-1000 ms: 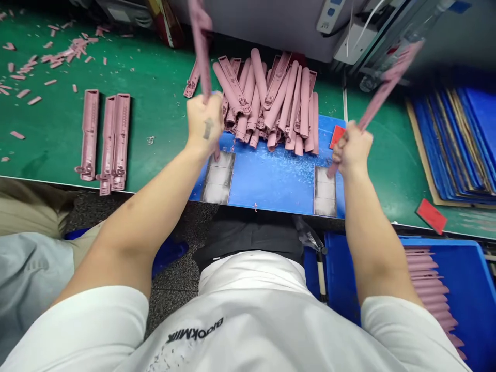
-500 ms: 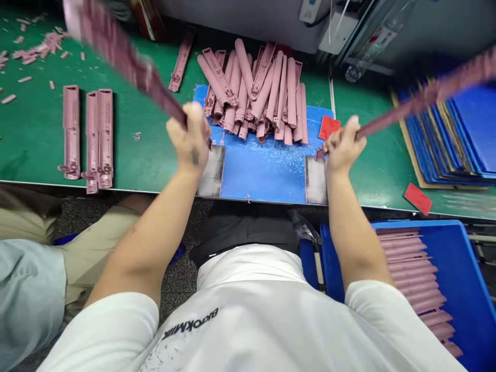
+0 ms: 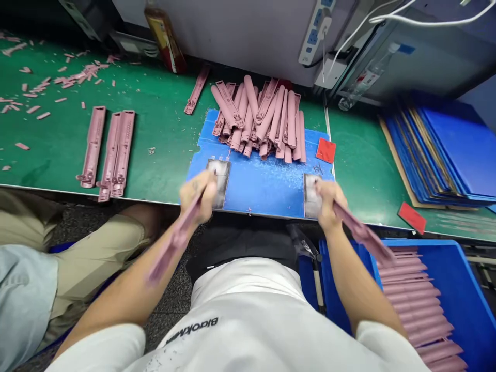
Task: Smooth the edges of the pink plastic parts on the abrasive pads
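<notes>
My left hand (image 3: 199, 196) is closed around one end of a long pink plastic part (image 3: 172, 243), which slants back over my forearm and is blurred by motion. In my right hand (image 3: 329, 201) a similar pink plastic strip (image 3: 364, 235) is gripped by its end and points toward the blue bin. Both fists are over dark grey pads (image 3: 311, 188) at the two sides of a blue board (image 3: 265, 188). Behind them on that board lies a heap of pink plastic parts (image 3: 267, 121), some hollow side up, some rounded side up.
Several pink parts (image 3: 122, 150) lie at the left, with small pink scraps (image 3: 77, 77) beyond. At right stand stacked blue sheets (image 3: 453, 150), red pieces (image 3: 412, 217) and a blue bin (image 3: 470, 289) holding rows of pink parts. A seated person's leg (image 3: 101, 248) is at left.
Both pink parts have swung from pointing up and away to pointing back toward me. My hands have come lower and nearer the table edge. The view has tilted up somewhat.
</notes>
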`<state>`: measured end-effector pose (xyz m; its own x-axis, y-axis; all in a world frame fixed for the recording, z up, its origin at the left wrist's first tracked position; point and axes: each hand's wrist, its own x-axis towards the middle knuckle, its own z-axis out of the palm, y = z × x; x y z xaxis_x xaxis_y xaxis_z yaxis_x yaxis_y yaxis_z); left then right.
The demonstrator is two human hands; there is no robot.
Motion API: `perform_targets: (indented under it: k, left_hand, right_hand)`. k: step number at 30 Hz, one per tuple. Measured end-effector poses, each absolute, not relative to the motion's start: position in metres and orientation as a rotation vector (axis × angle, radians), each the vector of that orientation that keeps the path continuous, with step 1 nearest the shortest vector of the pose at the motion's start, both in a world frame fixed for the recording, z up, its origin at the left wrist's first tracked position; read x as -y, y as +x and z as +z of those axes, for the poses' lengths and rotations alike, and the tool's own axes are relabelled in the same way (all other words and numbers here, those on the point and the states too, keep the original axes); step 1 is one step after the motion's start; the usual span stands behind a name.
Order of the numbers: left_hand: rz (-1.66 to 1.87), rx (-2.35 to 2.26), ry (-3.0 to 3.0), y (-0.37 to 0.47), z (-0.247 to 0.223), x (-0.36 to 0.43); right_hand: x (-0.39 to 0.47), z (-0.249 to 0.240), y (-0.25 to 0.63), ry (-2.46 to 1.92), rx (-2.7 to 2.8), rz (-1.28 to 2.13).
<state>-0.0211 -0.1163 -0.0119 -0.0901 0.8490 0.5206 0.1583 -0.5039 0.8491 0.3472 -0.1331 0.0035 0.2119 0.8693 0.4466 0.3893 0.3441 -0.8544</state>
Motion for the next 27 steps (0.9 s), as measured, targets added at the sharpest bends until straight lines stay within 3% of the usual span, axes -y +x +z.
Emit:
perform_targets:
  k: [3, 6, 9, 11, 14, 17, 19, 23, 27]
  left_hand:
    - [1.576, -1.068, 1.364, -0.030, -0.009, 0.153]
    - [1.276, -1.272, 1.095, -0.021, -0.003, 0.092]
    - [1.320, -1.331, 1.192, -0.003, 0.002, 0.010]
    - [1.491, -1.311, 1.295, 0.001, 0.002, -0.002]
    - [1.561, -1.273, 1.496, -0.011, -0.002, 0.060]
    - [1.487, -1.200, 1.538, -0.028, -0.003, 0.138]
    - [1.436, -1.209, 1.346, -0.031, 0.002, 0.149]
    - [1.251, -1.396, 1.026, -0.017, 0.015, 0.069]
    - [1.514, -1.335, 1.236, -0.012, 0.009, 0.041]
  right_hand:
    - [0.176, 0.005, 0.361, -1.282, 1.254, 0.727]
    - [0.113, 0.010, 0.365, -1.548, 1.133, 0.971]
    - [0.021, 0.016, 0.357, -1.572, 1.123, 0.852]
    - [0.004, 0.017, 0.352, -1.459, 1.203, 0.619]
    - [0.068, 0.013, 0.350, -1.368, 1.400, 0.420]
    - [0.160, 0.013, 0.356, -1.375, 1.443, 0.490]
    - [0.178, 0.017, 0.361, -1.393, 1.297, 0.662]
    - [0.092, 0.023, 0.364, -1.564, 1.117, 0.858]
    - [0.047, 0.017, 0.358, -1.412, 1.200, 0.528]
